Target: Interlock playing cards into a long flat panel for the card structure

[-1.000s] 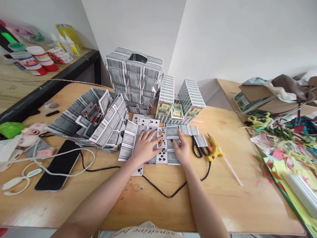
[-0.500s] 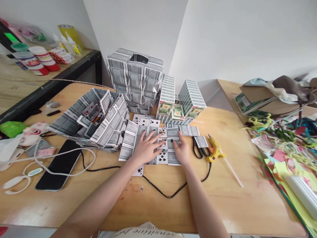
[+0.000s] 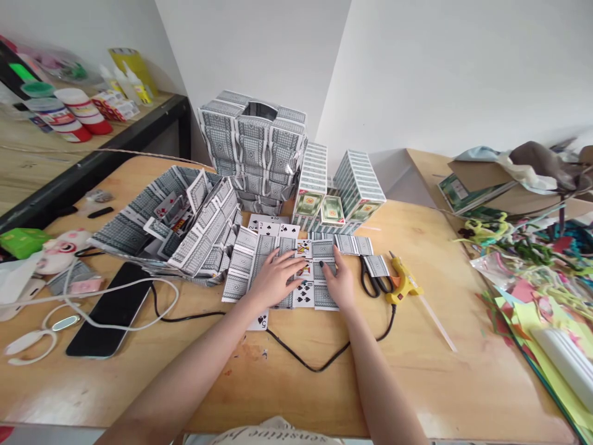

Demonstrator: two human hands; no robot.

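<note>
My left hand (image 3: pixel 274 277) lies flat across the middle of a sheet of joined playing cards (image 3: pixel 303 295), its fingers stretched out and pointing right. At the sheet's right side, my right hand (image 3: pixel 340 281) rests with thumb and fingers apart on the face-down cards (image 3: pixel 323 249). Some cards show their faces, others their grey patterned backs. A five of spades (image 3: pixel 260 321) pokes out below my left wrist. Just right of my right hand are black-handled scissors (image 3: pixel 370 284) partly under a card, and a yellow glue gun (image 3: pixel 403 281) with a clear glue stick in it.
Left stands an open box made of cards (image 3: pixel 204 238) with loose cards inside. Behind are a tall card structure (image 3: pixel 259 154) and stacked card packs (image 3: pixel 359 185). A black phone (image 3: pixel 111 312) and white cable lie left. Paper scraps and pipe cleaners (image 3: pixel 504 247) crowd the right.
My left hand's fingers have drawn closer together and shifted slightly, uncovering a little more of the face-up cards. My right hand stays in place.
</note>
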